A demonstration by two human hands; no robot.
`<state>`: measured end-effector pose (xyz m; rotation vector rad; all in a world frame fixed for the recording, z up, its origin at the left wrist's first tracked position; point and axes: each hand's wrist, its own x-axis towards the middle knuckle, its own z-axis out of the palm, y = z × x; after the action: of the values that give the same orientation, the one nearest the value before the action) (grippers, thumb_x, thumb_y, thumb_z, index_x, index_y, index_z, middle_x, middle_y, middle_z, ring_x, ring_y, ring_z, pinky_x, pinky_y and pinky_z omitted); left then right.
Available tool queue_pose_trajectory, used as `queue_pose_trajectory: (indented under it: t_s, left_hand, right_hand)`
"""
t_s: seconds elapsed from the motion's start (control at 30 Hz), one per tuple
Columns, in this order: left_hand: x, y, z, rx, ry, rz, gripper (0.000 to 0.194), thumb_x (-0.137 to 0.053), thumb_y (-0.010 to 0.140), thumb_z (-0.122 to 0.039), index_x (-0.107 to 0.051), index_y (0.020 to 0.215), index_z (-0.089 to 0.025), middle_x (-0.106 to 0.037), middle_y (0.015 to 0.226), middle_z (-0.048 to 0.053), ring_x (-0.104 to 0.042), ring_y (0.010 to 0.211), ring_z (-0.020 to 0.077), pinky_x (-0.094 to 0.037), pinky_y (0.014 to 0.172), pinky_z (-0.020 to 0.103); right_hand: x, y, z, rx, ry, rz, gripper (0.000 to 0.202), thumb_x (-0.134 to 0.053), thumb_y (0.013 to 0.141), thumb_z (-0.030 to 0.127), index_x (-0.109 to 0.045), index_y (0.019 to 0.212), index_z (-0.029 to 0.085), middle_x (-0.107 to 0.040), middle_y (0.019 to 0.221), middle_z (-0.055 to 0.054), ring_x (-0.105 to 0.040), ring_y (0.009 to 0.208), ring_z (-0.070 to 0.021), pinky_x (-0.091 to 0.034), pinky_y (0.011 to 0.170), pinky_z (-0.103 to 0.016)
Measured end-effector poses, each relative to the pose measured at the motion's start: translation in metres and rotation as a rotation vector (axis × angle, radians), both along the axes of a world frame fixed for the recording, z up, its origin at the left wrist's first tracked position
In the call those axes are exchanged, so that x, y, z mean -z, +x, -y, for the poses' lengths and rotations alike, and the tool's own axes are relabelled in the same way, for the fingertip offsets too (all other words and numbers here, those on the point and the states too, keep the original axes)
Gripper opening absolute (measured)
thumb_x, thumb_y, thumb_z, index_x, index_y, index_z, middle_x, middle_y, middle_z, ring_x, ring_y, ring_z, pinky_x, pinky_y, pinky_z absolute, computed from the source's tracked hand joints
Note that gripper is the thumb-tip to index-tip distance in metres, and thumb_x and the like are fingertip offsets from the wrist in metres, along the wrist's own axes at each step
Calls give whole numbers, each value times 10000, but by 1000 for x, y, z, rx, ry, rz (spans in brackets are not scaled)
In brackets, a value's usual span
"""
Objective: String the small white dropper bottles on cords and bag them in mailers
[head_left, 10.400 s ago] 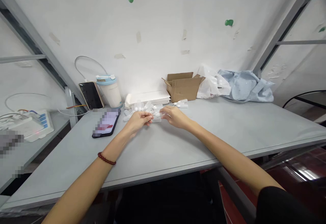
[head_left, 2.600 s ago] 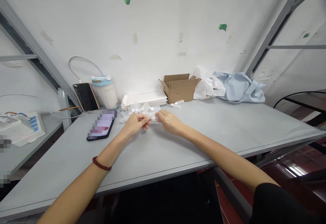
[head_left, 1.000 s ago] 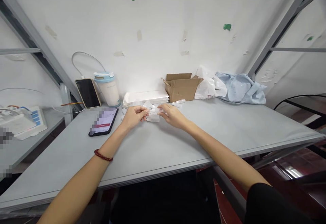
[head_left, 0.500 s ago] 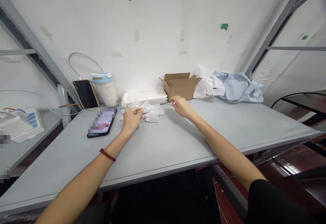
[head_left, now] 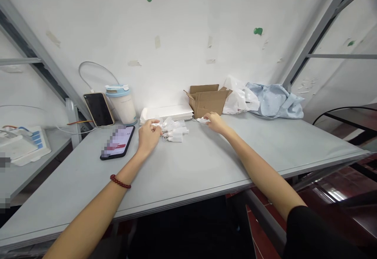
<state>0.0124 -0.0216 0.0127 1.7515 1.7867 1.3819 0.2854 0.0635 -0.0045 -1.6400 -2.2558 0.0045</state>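
A pile of small white pieces [head_left: 174, 133] with thin loops lies on the grey table [head_left: 188, 168]. At the pile's left edge is my left hand [head_left: 149, 136], its fingers curled in; what lies between them is too small to make out. Farther right, my right hand [head_left: 217, 123] pinches a small white piece [head_left: 202, 120] just in front of the open cardboard box [head_left: 209, 103]. Behind the pile rests a flat white stack [head_left: 167, 112], close to the wall.
To the left are a phone with a lit screen [head_left: 118, 143], a second phone [head_left: 99, 110] on a cable, and a cup with a blue lid [head_left: 122, 104]. A white plastic bag [head_left: 240, 98] and light blue cloth [head_left: 275, 100] sit right of the box.
My left hand has shifted slightly left, off the middle of the pile. My right hand has moved a little right, and a white piece now shows at its fingertips.
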Motion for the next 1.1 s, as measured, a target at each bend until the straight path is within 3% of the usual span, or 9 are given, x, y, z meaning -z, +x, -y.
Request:
queue_pose_trajectory:
  t_s: [0.17, 0.33, 0.5, 0.6, 0.7, 0.87, 1.1]
  left_hand:
    - [0, 0, 1, 12, -11, 22, 286, -455, 701, -215, -602, 939, -154, -592, 534, -28, -507, 454, 137, -401, 544, 253]
    - [4, 2, 0, 34, -27, 9, 280, -460, 702, -220, -592, 942, -162, -598, 547, -29, -513, 453, 137, -406, 550, 255]
    - [4, 4, 2, 57, -12, -5, 275, -447, 704, -209, -590, 933, -158, -595, 539, -29, -522, 456, 137, -410, 549, 254]
    - [3, 7, 4, 88, -7, -5, 269, -450, 710, -218, -595, 930, -162, -584, 525, -35, -515, 443, 131, -409, 534, 247]
    - [2, 10, 7, 134, -1, 11, 258, -460, 722, -233, -596, 927, -155, -582, 522, -35, -495, 425, 119, -403, 511, 237]
    - [3, 13, 9, 246, -42, 109, 301, -490, 776, -356, -599, 976, -159, -588, 568, -29, -456, 389, 98, -375, 445, 226]
    - [5, 18, 12, 399, -104, 98, 390, -499, 801, -473, -608, 995, -152, -604, 633, -4, -456, 396, 89, -387, 451, 231]
  right_hand:
    - [6, -2, -1, -12, -4, 4, 236, -578, 814, 120, -621, 1046, 116, -626, 1072, -150, -579, 985, -223, -396, 780, -264]
    - [9, -12, 2, 7, -31, 52, 342, -565, 824, 165, -560, 1165, 138, -610, 1110, -172, -566, 1021, -262, -404, 733, -280]
    - [0, -17, 9, 12, 4, 31, 258, -481, 839, 144, -603, 1066, 122, -620, 1091, -176, -571, 996, -263, -401, 737, -294]
    - [-12, -18, 16, 3, 109, -130, 229, -447, 854, 170, -624, 991, 124, -639, 1030, -150, -585, 912, -227, -400, 748, -294]
    - [-23, -23, 25, -99, 134, -452, 221, -434, 861, 229, -634, 898, 143, -656, 851, -71, -576, 778, -172, -407, 727, -276]
    - [-32, -36, 42, -276, -118, -943, 267, -491, 825, 376, -589, 710, 155, -560, 617, 0, -505, 585, -110, -403, 578, -235]
    - [-33, -49, 53, -393, -261, -1085, 378, -547, 798, 464, -496, 575, 163, -490, 528, 25, -432, 491, -73, -368, 528, -228]
